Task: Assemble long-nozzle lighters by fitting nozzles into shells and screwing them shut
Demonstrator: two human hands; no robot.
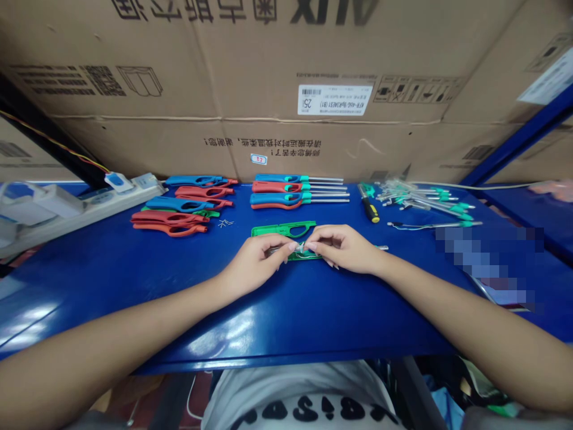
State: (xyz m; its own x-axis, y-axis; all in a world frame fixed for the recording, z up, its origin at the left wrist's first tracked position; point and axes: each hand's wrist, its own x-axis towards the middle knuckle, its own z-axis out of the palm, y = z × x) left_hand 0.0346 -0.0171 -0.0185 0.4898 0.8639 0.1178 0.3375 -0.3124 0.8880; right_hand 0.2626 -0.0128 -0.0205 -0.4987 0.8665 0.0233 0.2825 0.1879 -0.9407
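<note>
My left hand (257, 266) and my right hand (347, 249) meet over a green lighter shell half (308, 257) on the table. Fingertips of both are pinched around a small lighter insert with thin pale wires (300, 249); the fingers hide most of it. Past my right hand pokes the end of a metal tube (382, 247), its middle covered by that hand. Just behind lies another green shell half (282, 230) with a trigger loop, touched by neither hand.
Red, blue and green lighter shells (170, 218) and small screws (226, 223) lie left. Lighters with metal tubes (299, 196) are stacked behind. A screwdriver (369, 206), wired tube assemblies (421, 197) and a blurred object (492, 263) lie right. A power strip (89, 209) borders the left.
</note>
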